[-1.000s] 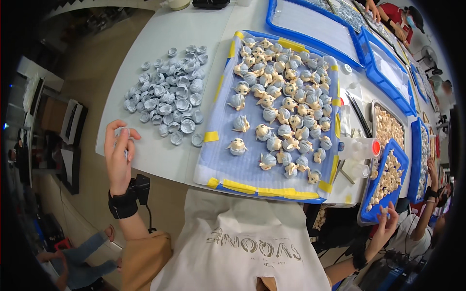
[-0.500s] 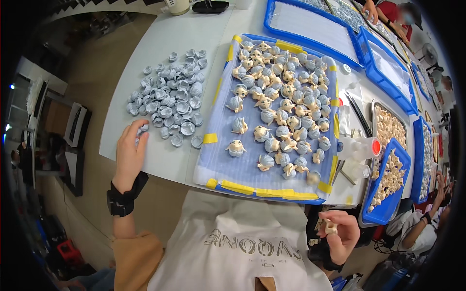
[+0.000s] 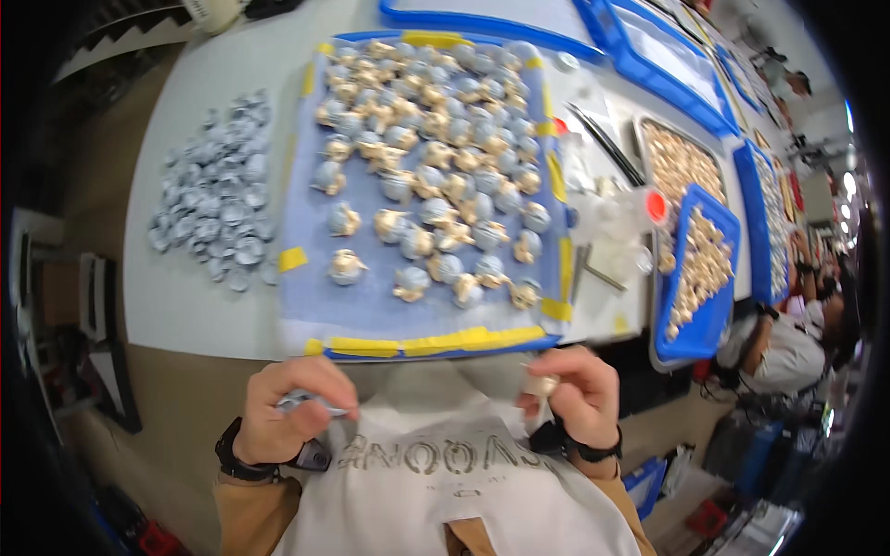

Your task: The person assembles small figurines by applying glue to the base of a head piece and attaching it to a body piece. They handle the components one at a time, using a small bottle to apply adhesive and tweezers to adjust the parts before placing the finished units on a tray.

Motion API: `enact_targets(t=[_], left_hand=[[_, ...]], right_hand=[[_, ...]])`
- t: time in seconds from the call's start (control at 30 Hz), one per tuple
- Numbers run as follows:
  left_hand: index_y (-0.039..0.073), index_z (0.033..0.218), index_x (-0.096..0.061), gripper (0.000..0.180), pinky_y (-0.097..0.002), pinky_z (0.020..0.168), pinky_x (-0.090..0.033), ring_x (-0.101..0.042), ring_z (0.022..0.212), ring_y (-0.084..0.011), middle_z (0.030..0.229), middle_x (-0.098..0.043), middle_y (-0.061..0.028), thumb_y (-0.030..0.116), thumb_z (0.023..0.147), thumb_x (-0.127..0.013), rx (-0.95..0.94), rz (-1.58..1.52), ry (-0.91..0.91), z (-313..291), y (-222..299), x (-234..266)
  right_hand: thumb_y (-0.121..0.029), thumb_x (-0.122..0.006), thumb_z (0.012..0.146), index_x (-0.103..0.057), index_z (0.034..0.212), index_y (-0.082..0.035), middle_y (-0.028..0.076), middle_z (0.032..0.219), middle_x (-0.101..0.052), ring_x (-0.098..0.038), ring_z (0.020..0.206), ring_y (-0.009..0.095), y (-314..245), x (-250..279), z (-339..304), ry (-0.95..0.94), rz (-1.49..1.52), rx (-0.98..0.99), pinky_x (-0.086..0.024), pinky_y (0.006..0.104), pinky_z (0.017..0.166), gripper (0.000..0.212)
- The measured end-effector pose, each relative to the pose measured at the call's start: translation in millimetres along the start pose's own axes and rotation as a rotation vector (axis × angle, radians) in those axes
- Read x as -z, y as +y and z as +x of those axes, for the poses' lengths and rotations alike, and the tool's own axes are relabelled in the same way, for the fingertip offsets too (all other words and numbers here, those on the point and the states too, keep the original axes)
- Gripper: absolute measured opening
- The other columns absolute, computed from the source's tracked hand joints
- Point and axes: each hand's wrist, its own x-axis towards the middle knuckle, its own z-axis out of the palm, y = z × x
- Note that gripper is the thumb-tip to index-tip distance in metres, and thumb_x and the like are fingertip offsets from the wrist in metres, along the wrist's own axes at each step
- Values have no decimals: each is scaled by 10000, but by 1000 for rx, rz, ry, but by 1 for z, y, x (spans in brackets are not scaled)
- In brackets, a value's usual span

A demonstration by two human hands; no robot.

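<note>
My left hand (image 3: 283,417) is closed around a grey-blue cup-shaped hair piece (image 3: 308,399), held in front of the apron. Facing it across a gap, my right hand (image 3: 586,397) pinches a small cream doll-head part (image 3: 540,384) between thumb and fingers. Beyond both hands lies a blue tray (image 3: 422,326) edged with yellow tape. Rows of small doll heads (image 3: 397,227) with grey-blue hair and pointed ears sit on its lining. A heap of loose grey-blue hair pieces (image 3: 215,199) lies on the table left of the tray.
On the right, a small blue tray (image 3: 702,326) of cream parts overlaps a metal tray (image 3: 640,139) with more. Clear bottles, one with a red cap (image 3: 656,206), and black tweezers (image 3: 607,144) lie between the trays. A co-worker's arm (image 3: 762,338) shows at far right.
My left hand has left the heap and come to the front of my apron with a hair piece. My right hand has moved inward and up with the cream part. The view has shifted right.
</note>
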Motion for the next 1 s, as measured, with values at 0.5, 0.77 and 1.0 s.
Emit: enact_targets(t=[0.5,0.77,1.0], left_hand=[[-33,1040,-545,369,-215,667,-412,-523,752,-79,924,-588,-90,251,814,-613,255,-181,-278,61,0,-57],[-54,1069,-498,509,-247,661,-446,-574,750,-150,842,-597,-139,346,784,-634,98,-277,6,48,0,-50],[26,942,-402,514,-188,459,-381,-499,522,-103,699,-560,-142,379,715,-699,-27,-403,185,54,0,-48]], right_hand=[[-83,-607,813,-423,1090,23,165,906,-592,-616,787,211,20,-9,2,-3,-241,353,-493,293,684,350],[-18,-561,798,-507,1004,14,82,938,-508,-508,773,129,-35,58,1,700,-683,377,-408,208,705,215],[27,-613,727,-590,922,-3,78,759,-571,-543,636,136,-45,81,23,683,-1210,294,-433,246,595,199]])
